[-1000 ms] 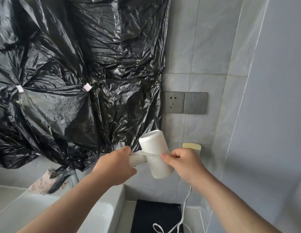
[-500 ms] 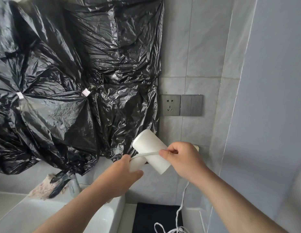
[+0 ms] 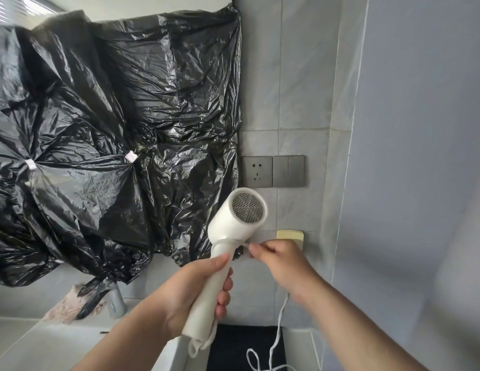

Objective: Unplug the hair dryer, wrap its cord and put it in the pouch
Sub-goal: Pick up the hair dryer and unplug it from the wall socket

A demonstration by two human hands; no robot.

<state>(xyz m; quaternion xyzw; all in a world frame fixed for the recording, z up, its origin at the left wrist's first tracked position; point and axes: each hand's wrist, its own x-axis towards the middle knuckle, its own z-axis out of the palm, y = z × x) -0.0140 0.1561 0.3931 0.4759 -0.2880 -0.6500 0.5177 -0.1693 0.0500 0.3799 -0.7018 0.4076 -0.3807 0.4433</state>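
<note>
Bare left hand and bare right hand, each on a bare forearm, uncovered from fingertips down to the lower edge of view.

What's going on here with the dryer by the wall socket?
A person is winding a thin white cord round a white plastic hair dryer. The left hand grips its handle, barrel pointing up. The right hand pinches the cord at the neck, where one turn lies. The grey wall socket has nothing plugged in. The loose rest of the cord hangs down onto a flat black fabric item on the counter, possibly the pouch.
</note>
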